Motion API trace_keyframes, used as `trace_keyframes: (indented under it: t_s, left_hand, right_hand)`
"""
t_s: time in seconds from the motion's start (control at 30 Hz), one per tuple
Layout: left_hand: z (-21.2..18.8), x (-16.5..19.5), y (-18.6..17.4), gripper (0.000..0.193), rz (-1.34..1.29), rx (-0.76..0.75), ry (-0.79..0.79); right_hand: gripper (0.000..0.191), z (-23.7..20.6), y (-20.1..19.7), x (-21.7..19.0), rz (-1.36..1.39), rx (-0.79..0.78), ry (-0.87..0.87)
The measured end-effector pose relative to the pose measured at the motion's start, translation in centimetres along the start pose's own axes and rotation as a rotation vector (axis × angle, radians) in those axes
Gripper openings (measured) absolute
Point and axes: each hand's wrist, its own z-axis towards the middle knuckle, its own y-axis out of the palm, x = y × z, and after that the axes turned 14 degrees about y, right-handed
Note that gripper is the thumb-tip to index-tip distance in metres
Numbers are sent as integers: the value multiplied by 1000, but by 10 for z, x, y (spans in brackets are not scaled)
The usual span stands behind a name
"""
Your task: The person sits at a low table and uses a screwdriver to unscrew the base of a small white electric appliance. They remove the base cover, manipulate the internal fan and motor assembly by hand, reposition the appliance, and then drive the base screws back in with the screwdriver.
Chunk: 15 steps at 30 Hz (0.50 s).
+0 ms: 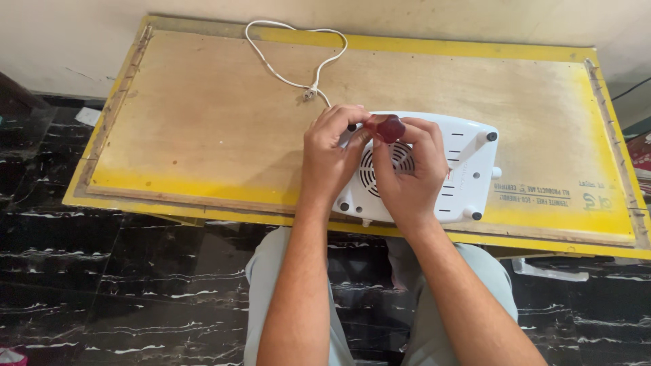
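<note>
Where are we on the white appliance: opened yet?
Done: white appliance lies underside up on the yellow-edged board, its cord loose, plug on the board. In hand: left hand and right hand hold a red-handled tool over the vent. Left: base still on.

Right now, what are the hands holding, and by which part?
Both hands, left hand and right hand, grip a dark red handle, likely a screwdriver's, by its top, over the white appliance. The shaft is hidden.
</note>
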Motion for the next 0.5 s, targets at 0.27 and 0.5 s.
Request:
trace_keyframes:
  t_s: [0.27, 0.5]
  left_hand:
    - [2, 6, 3, 25, 85, -8, -54]
    - [1, 0, -6, 33, 100, -119, 140]
  right_hand:
    - [27, -2, -1, 0, 17, -7, 31]
    - [23, -5, 1, 3, 35, 21, 64]
